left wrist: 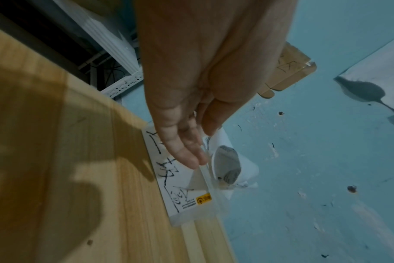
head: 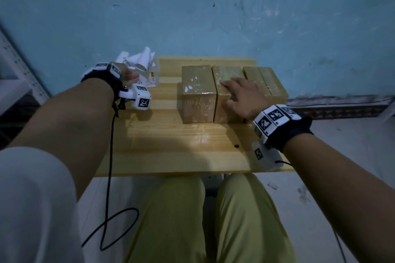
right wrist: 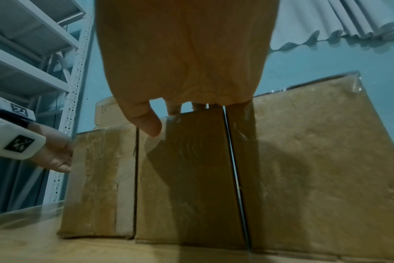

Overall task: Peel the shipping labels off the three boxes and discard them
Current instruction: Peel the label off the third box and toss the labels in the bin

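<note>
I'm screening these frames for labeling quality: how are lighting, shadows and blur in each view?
Head view: dim and blue-tinted, wide-angle bending at the edges, glare on the table. Left wrist view: the left hand is soft, casting a big shadow on the wood. Right wrist view: the right hand is backlit, shading the middle box; the foreground is smeared.

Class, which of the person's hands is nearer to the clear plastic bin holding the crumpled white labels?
Left. The left hand is at the clear plastic bin, fingers at its rim; the right hand rests on the middle brown cardboard box.
</note>
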